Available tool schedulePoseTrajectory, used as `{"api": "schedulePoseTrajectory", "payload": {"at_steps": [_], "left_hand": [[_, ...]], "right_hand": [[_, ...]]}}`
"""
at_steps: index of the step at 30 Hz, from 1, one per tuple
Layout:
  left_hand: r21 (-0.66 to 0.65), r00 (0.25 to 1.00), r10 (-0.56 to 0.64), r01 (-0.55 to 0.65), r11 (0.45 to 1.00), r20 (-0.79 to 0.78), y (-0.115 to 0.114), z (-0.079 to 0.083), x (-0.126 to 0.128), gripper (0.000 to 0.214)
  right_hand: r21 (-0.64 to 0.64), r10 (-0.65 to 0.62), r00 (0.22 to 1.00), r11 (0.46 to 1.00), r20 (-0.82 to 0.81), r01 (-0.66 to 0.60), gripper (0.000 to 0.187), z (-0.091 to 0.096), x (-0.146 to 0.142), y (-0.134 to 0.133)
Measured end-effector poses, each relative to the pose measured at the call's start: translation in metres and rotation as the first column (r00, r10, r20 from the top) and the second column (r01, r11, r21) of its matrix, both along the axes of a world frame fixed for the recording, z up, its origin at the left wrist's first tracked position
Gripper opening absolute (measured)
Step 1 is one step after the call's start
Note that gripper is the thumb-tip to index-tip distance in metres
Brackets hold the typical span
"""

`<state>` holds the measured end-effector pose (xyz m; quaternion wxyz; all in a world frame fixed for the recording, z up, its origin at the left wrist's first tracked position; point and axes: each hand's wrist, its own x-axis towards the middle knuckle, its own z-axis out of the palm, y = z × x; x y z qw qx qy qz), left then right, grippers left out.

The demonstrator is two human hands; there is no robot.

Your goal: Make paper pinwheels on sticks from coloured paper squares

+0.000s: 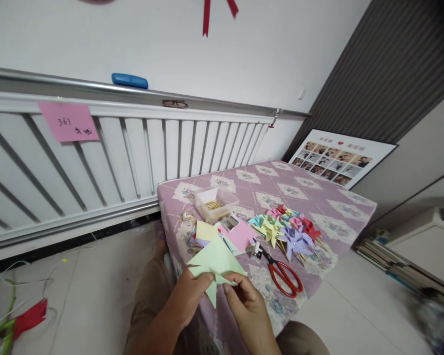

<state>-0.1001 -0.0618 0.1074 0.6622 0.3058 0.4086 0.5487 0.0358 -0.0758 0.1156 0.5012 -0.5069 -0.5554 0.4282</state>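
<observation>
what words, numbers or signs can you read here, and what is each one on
"361": handwritten on the pink paper on the radiator.
Two characters below it: handwritten, too blurred to read surely.
Heading on the photo board: a red heart between characters too small and blurred to read.

Sheet (216, 254) matt paper; scissor handles (285, 277) smooth plastic.

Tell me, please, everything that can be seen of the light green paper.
The light green paper looks thin and plain, with a cut at its left and a pointed flap hanging down between the left hand and right hand. Both hands pinch its lower part, above the near side of the purple patterned cloth; some of it is hidden.
</observation>
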Motion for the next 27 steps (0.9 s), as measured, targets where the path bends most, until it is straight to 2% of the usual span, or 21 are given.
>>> {"api": "schedulePoseTrajectory", "payload": {"at_steps": [3,8,14,17,20,24,27], "left_hand": [[-0.001,0.994,-0.039,0.04,0.999,0.104,-0.001,-0.001,-0.008,0.027],[-0.067,0.977,0.039,-0.025,0.997,0.211,-0.004,0.0,-0.017,0.034],[-0.128,0.974,0.071,-0.044,0.991,0.214,-0.006,0.005,-0.027,0.027],[-0.113,0.97,0.086,-0.061,0.992,0.227,-0.006,0.005,-0.033,0.023],[-0.121,0.969,0.122,-0.097,0.988,0.217,-0.006,0.001,-0.039,0.027],[-0.122,0.961,0.158,-0.133,0.984,0.227,-0.006,-0.004,-0.044,0.029],[-0.126,0.947,0.186,-0.157,0.979,0.262,-0.005,-0.001,-0.047,0.034]], "right_hand": [[0.015,0.006,0.999,1.0,0.036,-0.007,0.011,0.006,-0.008,0.0],[-0.012,0.008,1.0,1.0,0.017,-0.008,0.014,0.011,-0.025,0.0],[-0.068,0.073,0.997,0.995,-0.007,-0.073,0.02,0.013,-0.045,0.0],[-0.068,0.062,0.998,0.996,0.001,-0.062,0.024,0.011,-0.054,0.001],[-0.076,0.035,0.999,0.996,-0.018,-0.037,0.025,0.007,-0.061,0.003],[-0.076,-0.003,1.0,0.997,-0.024,0.001,0.023,0.002,-0.067,0.006],[-0.06,0.001,0.999,0.998,-0.038,-0.003,0.019,-0.002,-0.069,0.008]]}}
